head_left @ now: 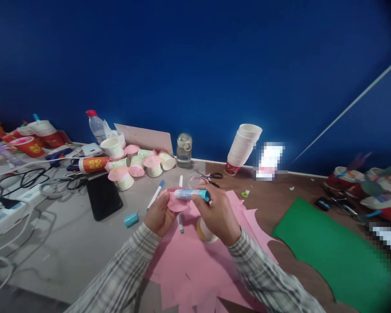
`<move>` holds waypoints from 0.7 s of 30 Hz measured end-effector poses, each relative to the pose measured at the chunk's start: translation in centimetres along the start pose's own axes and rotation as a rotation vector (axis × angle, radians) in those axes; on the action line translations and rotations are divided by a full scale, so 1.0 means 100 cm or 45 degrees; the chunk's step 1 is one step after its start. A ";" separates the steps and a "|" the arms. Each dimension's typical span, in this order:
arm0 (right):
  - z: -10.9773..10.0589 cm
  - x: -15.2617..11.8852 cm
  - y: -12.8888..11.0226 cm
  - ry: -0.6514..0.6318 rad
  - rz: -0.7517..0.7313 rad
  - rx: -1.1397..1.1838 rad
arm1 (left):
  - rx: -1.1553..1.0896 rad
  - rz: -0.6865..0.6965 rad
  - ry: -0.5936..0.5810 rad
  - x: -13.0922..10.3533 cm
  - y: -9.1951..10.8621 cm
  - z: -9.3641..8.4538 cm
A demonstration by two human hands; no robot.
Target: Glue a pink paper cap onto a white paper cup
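Plaid sleeves (pixel 270 274) lie nearest; the right hand (pixel 217 213) pinches a probably light, stiff glue stick (pixel 187 194) by its blue end, over a pink disc (pixel 176 206), likely flimsy, best held edgewise, pinched in the left hand (pixel 159 217).

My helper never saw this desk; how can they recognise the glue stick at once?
Before the blue wall lie pink paper sheets. Above them, the right hand holds the glue stick over a pink piece in the left hand. It is pale blue, thicker than the markers.
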State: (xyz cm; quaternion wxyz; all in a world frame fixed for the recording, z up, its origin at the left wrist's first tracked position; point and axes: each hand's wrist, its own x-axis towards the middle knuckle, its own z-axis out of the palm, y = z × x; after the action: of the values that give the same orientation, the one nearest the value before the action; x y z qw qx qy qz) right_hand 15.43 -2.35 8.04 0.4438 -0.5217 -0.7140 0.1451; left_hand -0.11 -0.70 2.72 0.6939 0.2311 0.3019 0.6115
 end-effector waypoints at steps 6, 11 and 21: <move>-0.011 0.003 -0.004 0.108 -0.048 0.009 | -0.074 0.026 0.143 0.005 0.000 -0.009; 0.001 -0.005 -0.005 0.023 -0.300 -0.197 | -0.038 0.002 0.111 0.000 -0.002 0.000; 0.014 -0.011 -0.003 -0.198 -0.522 -0.542 | 0.152 0.006 0.125 -0.007 0.000 0.004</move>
State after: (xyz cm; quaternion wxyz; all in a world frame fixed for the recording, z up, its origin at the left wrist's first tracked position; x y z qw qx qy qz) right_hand 14.26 -3.11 6.89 0.2884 -0.4352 -0.8507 -0.0610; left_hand 0.13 -1.37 3.11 0.6619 0.2425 0.3710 0.6045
